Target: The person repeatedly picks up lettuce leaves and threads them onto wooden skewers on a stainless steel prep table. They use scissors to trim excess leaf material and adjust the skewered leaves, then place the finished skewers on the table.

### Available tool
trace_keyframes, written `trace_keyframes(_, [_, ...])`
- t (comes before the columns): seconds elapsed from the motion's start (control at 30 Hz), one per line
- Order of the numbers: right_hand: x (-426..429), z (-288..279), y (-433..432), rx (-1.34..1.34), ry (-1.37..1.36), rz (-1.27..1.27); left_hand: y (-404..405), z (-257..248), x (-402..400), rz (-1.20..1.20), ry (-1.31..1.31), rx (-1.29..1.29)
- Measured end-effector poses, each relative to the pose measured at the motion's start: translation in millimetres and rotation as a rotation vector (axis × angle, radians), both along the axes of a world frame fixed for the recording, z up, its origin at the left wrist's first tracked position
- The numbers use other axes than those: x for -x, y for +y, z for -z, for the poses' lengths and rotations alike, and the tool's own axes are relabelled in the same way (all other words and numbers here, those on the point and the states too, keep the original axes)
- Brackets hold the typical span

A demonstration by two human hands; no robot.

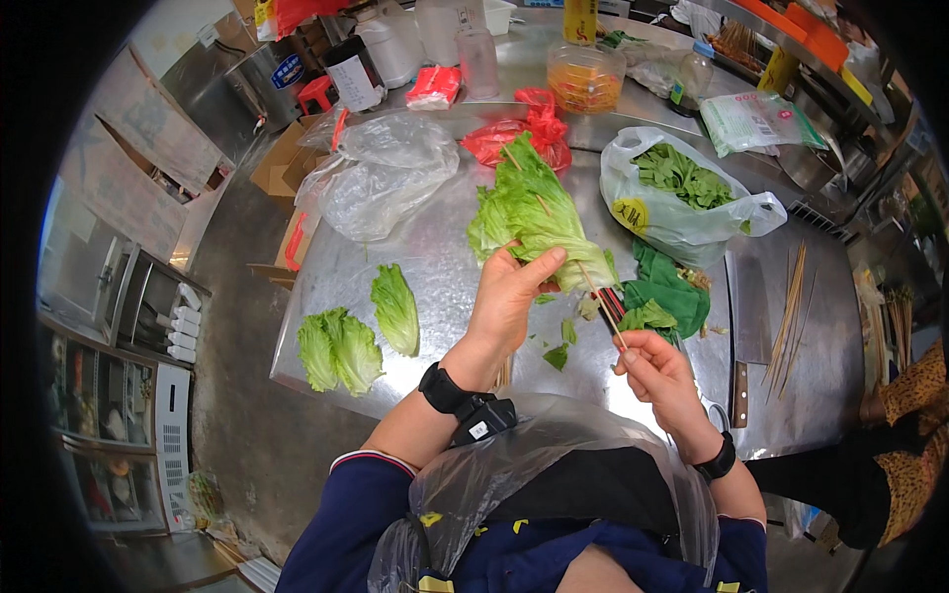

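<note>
Between thumb and fingers, my left hand (511,289) grips several layered lettuce leaves (534,215). A thin wooden skewer (599,298) threads through them, showing again at mid-leaf and near the top. My right hand (656,378) pinches the skewer's lower end. To the left on the steel table (445,319) lie two lettuce pieces side by side (339,350) and a single lettuce leaf (395,307). Green scraps (556,357) are scattered under the held leaves. A green cloth (667,289) lies just beyond my right hand.
A cleaver (750,311) and loose skewers (787,319) lie at the right, with scissors (715,419) near my right wrist. Farther back are a bag of leafy greens (686,193), a clear plastic bag (393,174) and a red bag (523,137). Another person's patterned sleeve (916,385) shows at the right edge.
</note>
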State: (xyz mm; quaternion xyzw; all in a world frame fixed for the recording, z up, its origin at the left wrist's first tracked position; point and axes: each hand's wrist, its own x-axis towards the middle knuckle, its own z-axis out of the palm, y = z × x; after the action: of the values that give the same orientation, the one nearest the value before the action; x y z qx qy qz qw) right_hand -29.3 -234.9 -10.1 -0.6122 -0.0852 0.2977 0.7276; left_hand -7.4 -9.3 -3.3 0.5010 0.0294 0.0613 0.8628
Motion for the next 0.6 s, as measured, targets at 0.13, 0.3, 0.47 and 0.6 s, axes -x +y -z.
trace_keyframes(0.13, [-2.3,-2.6,14.2,-0.003,0.006,0.006,7.3,1.8,1.7,-0.007,0.010,0.005])
trace_keyframes(0.3, [-11.5,-0.3,27.0,-0.049,0.041,-0.021,17.1,4.4,4.1,-0.035,-0.010,0.049])
trace_keyframes(0.47, [-28.6,5.9,38.4,-0.032,-0.016,0.095,44.1,17.3,21.5,-0.155,0.121,-0.018])
trace_keyframes(0.6, [-44.4,0.8,35.9,0.021,0.025,0.065,76.0,39.1,45.3,-0.213,0.258,-0.076])
